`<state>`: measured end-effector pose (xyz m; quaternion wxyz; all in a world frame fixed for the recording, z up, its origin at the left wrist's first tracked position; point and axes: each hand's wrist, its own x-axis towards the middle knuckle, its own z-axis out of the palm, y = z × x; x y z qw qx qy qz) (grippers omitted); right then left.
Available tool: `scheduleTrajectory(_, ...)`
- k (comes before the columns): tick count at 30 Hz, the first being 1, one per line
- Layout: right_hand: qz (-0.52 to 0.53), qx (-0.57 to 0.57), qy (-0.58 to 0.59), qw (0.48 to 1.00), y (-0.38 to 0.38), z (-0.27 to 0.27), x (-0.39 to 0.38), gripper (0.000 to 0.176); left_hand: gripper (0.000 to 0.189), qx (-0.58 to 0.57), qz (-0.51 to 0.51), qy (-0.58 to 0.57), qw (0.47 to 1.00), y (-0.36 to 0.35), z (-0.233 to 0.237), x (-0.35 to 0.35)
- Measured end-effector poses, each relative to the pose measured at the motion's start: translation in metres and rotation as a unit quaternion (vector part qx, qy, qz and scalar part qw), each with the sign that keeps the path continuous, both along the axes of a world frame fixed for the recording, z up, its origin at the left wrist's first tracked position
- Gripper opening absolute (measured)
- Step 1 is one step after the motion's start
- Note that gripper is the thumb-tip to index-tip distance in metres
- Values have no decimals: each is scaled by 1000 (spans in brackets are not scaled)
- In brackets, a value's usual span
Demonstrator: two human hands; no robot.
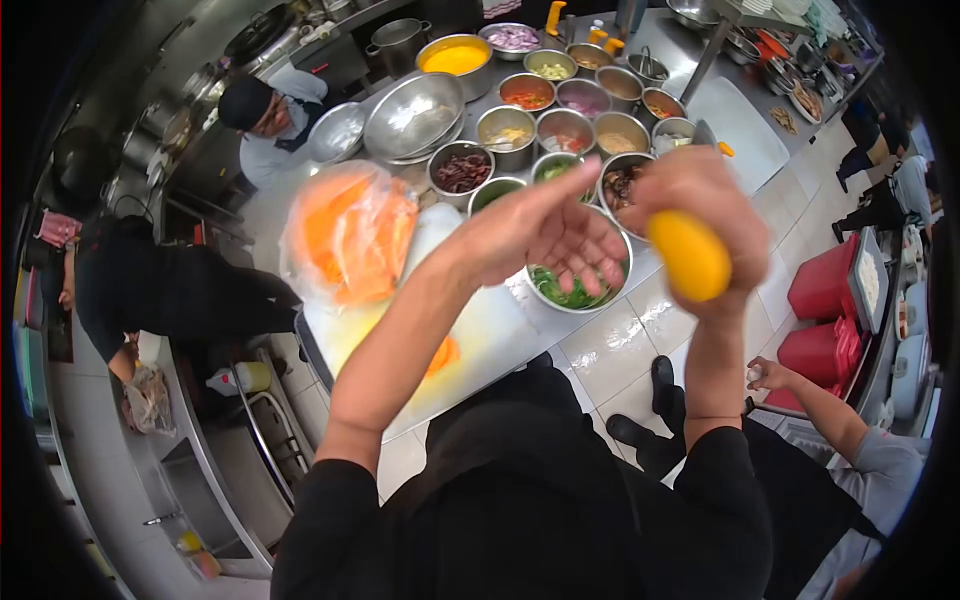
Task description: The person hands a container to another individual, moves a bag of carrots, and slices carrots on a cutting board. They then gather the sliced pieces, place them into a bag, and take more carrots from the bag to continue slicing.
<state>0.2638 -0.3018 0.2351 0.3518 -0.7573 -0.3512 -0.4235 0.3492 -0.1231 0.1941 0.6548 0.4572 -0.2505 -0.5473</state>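
Note:
My left hand (pixel 550 235) is open, palm turned up and fingers apart, above a metal bowl of chopped greens (pixel 575 290). It appears empty. My right hand (pixel 705 200), raised and blurred, is closed around a smooth yellow handle (pixel 690 255) whose rounded end faces me; the rest of that tool cannot be made out. Left of my hands, a clear plastic bag of orange food (pixel 355 235) rests on a white cutting board (pixel 400 385). A small orange piece (pixel 443 355) lies on the board beside yellowish stains.
Several metal containers of ingredients stand ahead, including dark strips (pixel 462 170) and yellow liquid (pixel 455 58). Large metal bowls (pixel 415 115) sit at the far left. Co-workers stand left (pixel 165 280) and right (pixel 830 470); red bins (pixel 825 290) are at right.

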Motion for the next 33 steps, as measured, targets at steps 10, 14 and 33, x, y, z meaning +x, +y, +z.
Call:
scheduleTrajectory(10,51,-72,-11,996,205,-75,2,24,20,13,139,138,980,155,-6,-12)
scheduleTrajectory(14,61,-145,-13,987,256,-114,-26,21,21,104,132,48,985,206,-54,-25)
scheduleTrajectory(33,-204,-53,420,883,277,-263,59,88,22,426,520,-63,738,365,-127,-216)
